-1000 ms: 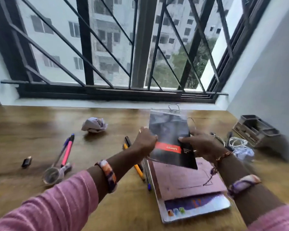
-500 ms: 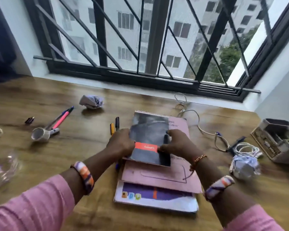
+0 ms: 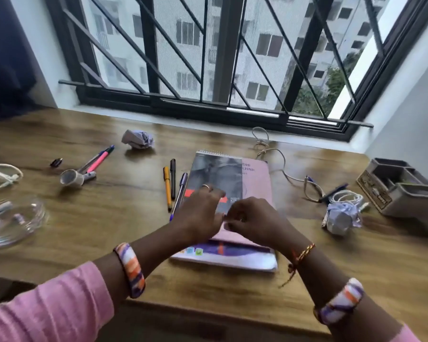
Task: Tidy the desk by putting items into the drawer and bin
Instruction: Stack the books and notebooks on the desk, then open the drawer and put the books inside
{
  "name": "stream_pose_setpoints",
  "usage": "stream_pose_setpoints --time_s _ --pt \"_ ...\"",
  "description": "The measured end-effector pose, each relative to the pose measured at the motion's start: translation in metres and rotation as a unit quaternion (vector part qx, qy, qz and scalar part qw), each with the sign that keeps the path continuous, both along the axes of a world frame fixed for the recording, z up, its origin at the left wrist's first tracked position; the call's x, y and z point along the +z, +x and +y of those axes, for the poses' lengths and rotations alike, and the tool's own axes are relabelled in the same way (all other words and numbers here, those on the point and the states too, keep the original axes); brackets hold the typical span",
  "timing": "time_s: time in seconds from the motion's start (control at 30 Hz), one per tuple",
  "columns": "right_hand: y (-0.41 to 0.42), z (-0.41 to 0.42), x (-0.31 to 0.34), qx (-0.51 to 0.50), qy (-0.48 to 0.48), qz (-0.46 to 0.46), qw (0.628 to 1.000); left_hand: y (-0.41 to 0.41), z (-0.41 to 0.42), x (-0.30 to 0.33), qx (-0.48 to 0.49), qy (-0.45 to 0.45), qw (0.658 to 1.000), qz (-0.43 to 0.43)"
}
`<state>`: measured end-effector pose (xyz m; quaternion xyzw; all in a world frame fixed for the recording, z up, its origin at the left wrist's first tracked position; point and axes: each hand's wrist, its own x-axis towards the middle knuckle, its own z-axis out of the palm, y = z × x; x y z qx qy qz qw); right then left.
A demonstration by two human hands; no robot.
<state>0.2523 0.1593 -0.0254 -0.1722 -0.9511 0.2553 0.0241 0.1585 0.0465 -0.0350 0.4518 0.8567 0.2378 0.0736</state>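
At the near end of the book stack: both hands are meeting over the dark booklet [image 3: 216,178], which is lying on top of a pink notebook [image 3: 256,183] and a purple-covered book [image 3: 232,255].
Left hand [image 3: 200,213]: fingers are lying fairly flat, resting on the booklet's red band.
Right hand [image 3: 253,220]: fingers are curling inward beside the left; motion blur is hiding whether they are pinching anything.
Key relation: the stack's long axis is running away from the person toward the window, directly ahead of both hands, each about equally near.
Tabletop [image 3: 109,230]: pens [image 3: 169,183] are lying just left of the stack; crumpled paper [image 3: 137,139] farther back.
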Motion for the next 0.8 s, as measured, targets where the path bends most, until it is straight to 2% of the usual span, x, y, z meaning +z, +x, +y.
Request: stream_pose_setpoints --time_s 0.1,0.2,0.3,0.37,0.5,0.57,0.63,0.67,0.7,0.77,0.8 --pt "0.025 -0.022 0.000 0.005 0.009 -0.026 1.000 0.027 -0.022 -0.002 -0.068 -0.001 0.998 -0.018" --pt "0.053 -0.043 -0.013 -0.014 0.038 -0.010 0.999 0.049 -0.049 -0.015 -0.085 -0.037 0.996 0.007" --pt "0.081 -0.070 -0.042 -0.030 0.154 0.062 0.986 0.060 -0.076 -0.036 -0.073 -0.055 0.994 0.054" --pt "0.097 -0.083 -0.071 -0.035 0.241 0.087 0.966 0.066 -0.094 -0.050 -0.042 -0.043 0.993 0.100" --pt "0.130 -0.100 -0.125 -0.017 0.302 0.079 0.950 0.075 -0.129 -0.090 0.055 -0.010 0.984 0.168" --pt "0.137 -0.103 -0.138 -0.018 0.324 0.058 0.944 0.086 -0.147 -0.117 0.116 0.019 0.978 0.174" --pt "0.136 -0.107 -0.139 -0.041 0.315 0.047 0.947 0.104 -0.163 -0.135 0.223 0.073 0.966 0.109" --pt "0.135 -0.113 -0.138 -0.051 0.307 0.042 0.949 0.110 -0.168 -0.142 0.306 0.100 0.946 0.031" --pt "0.136 -0.118 -0.137 -0.058 0.301 0.038 0.951 0.109 -0.172 -0.158 0.402 0.117 0.904 -0.086" --pt "0.141 -0.127 -0.139 -0.064 0.295 0.038 0.952 0.099 -0.175 -0.179 0.558 0.122 0.757 -0.316" --pt "0.146 -0.131 -0.141 -0.066 0.295 0.037 0.953 0.094 -0.176 -0.189 0.576 0.151 0.688 -0.415"
